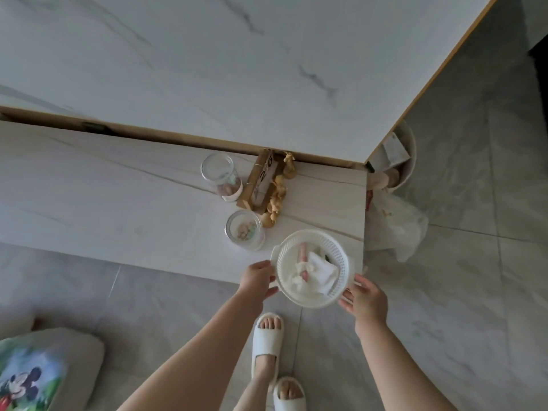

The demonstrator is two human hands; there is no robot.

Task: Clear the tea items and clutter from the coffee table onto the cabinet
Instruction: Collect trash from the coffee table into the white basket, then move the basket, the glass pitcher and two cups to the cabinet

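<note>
A white slotted plastic basket (284,247) holding white cloths and a pink item hangs over the near right corner of the low marble coffee table (118,203). My left hand (258,277) grips its left rim and my right hand (366,298) holds its right underside. Behind the basket stand two clear glass jars: the nearer jar (244,234) holds pale snacks, the farther jar (221,180) holds brownish pieces. Beside them lie a wooden block calendar (261,182) and a string of small yellowish figurines (277,200).
A higher marble top (237,69) overlaps the low table at the back. Past the table's right edge sit a white bin (407,161) and a clear plastic bag (394,226) on the grey tile floor. A cartoon-print cushion (32,375) lies at lower left. My slippered feet (267,339) stand below.
</note>
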